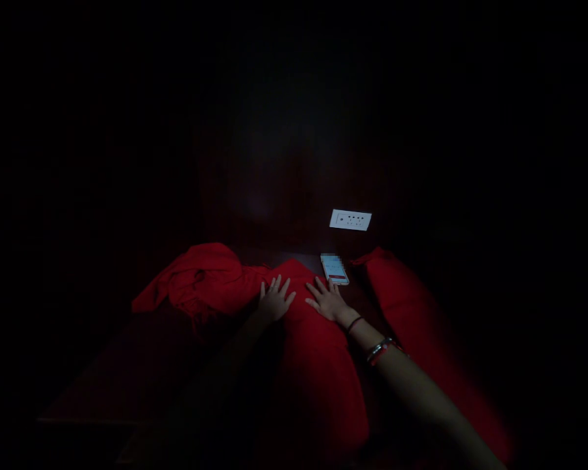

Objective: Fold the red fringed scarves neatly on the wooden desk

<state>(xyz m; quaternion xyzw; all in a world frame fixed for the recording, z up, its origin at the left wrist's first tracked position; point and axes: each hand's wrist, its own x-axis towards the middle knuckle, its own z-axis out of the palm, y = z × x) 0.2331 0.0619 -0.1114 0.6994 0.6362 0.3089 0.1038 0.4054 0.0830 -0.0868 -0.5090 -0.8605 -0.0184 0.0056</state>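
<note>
Around the hands, a phone (pixel 334 269) with a lit screen lies face up on the dark tabletop (pixel 93 398), just beyond the right hand (pixel 328 303), and a white socket plate (pixel 350 220) shows above it. One fingertip of that hand overlaps the phone's near edge in the view; whether it touches cannot be told. To the left, a bunched red heap (pixel 206 277) crowds up near the left hand (pixel 275 303); to the right, a red strip (pixel 406 297) runs from beside the phone down toward the lower right, partly behind the right forearm. Deep shadow hides most of the rest. The red cloth (pixel 323 372) lies in the middle, under both hands, coming to a blunt point at its far end and spreading toward the person. Whether it joins the heap cannot be made out. It looks soft and matte, mostly smooth, while the heap is rumpled in loose folds with a stringy fringe along its lower edge. The plate is flat, with small dark holes. Both hands are open, palms down, fingers spread upon the cloth, side by side with a gap between them; neither grips anything. The right wrist wears a thin dark band (pixel 355 323) and, farther up, shiny metal and red bangles (pixel 379 350).
</note>
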